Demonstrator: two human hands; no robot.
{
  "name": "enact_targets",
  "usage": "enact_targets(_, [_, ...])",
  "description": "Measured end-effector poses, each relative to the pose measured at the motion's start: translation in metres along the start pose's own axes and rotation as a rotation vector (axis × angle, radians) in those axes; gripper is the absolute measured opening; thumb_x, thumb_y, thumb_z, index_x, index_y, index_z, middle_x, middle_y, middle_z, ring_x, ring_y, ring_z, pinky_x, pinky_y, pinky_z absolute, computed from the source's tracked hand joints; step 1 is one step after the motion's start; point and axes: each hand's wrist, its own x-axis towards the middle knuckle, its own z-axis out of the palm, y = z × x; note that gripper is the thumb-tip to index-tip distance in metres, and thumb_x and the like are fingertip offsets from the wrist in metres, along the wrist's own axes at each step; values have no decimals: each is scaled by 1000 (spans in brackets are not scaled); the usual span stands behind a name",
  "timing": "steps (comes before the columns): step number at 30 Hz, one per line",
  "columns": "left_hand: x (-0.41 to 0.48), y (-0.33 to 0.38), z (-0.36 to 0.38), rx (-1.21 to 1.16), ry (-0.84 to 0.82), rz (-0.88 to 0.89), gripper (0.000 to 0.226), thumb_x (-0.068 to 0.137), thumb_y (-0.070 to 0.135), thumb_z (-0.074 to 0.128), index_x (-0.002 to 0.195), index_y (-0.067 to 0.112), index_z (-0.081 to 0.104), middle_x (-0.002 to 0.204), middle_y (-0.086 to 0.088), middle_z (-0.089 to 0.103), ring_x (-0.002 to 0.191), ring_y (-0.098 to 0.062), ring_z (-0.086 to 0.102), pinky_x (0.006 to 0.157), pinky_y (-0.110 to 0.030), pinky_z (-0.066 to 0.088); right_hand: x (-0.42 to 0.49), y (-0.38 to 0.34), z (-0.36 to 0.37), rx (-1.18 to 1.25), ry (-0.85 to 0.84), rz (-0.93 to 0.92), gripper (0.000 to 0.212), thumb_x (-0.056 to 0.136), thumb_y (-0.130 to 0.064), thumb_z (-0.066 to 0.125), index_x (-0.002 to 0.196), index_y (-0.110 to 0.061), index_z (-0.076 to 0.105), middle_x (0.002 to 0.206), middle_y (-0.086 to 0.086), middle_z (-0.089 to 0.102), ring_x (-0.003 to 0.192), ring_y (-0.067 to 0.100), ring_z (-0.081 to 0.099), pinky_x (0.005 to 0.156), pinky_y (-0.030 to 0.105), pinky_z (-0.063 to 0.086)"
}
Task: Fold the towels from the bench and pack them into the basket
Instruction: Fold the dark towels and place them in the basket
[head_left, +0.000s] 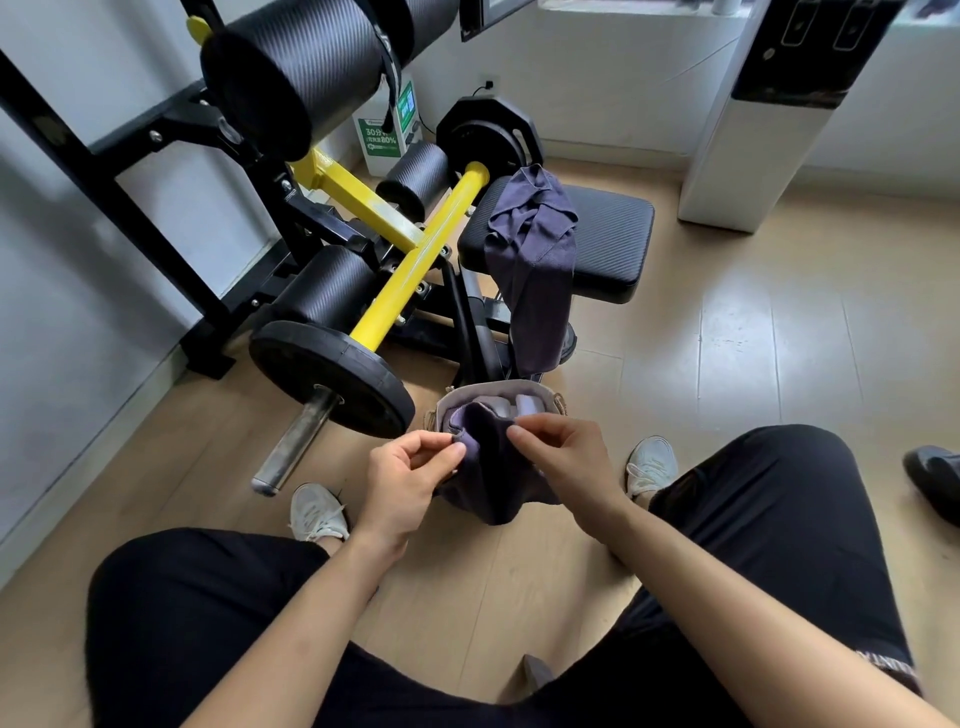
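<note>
Two arms: both forearms reach forward between the knees, hands close together.
Left hand (402, 475): fingers and thumb curled, pinching the left edge of a dark purple towel (493, 483).
Right hand (558, 457): fingertips pinch the same towel's right edge.
Between the hands: the cloth hangs slack, touching the basket (498, 387).
Just beyond the hands: the basket holds pale folded towels (511, 405).
Farther beyond: second towel (535, 244) draped over the bench (608, 234).
</note>
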Motion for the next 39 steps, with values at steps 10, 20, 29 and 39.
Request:
enact_targets(10, [-2,-2,5,33,-6,10,12,80,7,83,87,17,82,85,-8,79,79,-18,72,84,-40,59,-8,2,15,-183,-103,-111,22,93,-10,66,111,-15,78,98,-8,76,93,-1,68,78,13,51])
enact_targets(20, [3,1,-5,154,17,163,15,77,4,85,80,13,75,71,2,75,67,-8,67,69,-27,57,-3,5,13,-53,-266,-122,36,88,0,59,109,-21,79,94,-6,70,87,10,67,77,26,56])
enact_targets(29, [3,10,-30,144,-211,250,10,78,10,74,87,11,71,77,3,71,75,-9,65,73,-19,52,27,19,-15,-81,-331,212,68,82,-29,81,143,-21,52,134,-3,61,122,16,56,103,35,48])
enact_targets(39, [13,9,-48,212,-41,222,8,80,21,73,87,17,73,84,-3,76,80,-18,69,78,-32,58,33,9,-28,195,-348,89,16,87,10,67,101,6,62,77,-2,70,75,9,66,73,17,51])
